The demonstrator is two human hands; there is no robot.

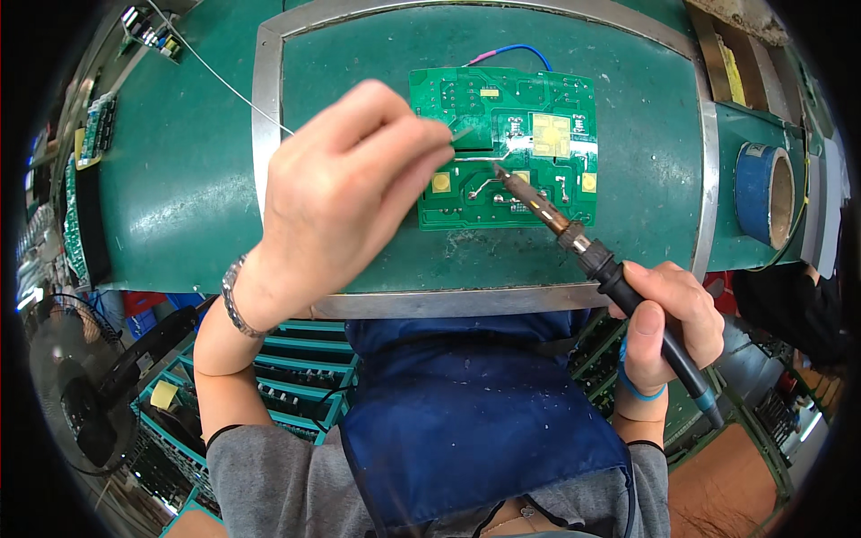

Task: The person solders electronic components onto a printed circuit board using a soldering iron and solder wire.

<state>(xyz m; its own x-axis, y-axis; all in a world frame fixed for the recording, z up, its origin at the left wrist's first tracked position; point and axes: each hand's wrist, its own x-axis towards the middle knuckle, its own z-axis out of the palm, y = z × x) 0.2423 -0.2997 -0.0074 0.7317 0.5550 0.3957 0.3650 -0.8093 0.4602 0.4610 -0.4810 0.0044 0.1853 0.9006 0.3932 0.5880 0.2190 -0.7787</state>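
Observation:
A green circuit board lies solder side up on the green work surface, with a blue wire looping out at its far edge. Over its left part, my left hand is closed in a pinch on a thin strand of solder wire, which trails off to the far left. Fingers hide most of what they grip; a short tip shows beyond them. My right hand grips the black handle of a soldering iron. The iron's tip points at the middle of the board, close to a silvery solder line.
A metal frame borders the work surface. At the right stands a blue roll with a cardboard core. Stacked boards sit at the far left. A black fan and teal racks are below the bench.

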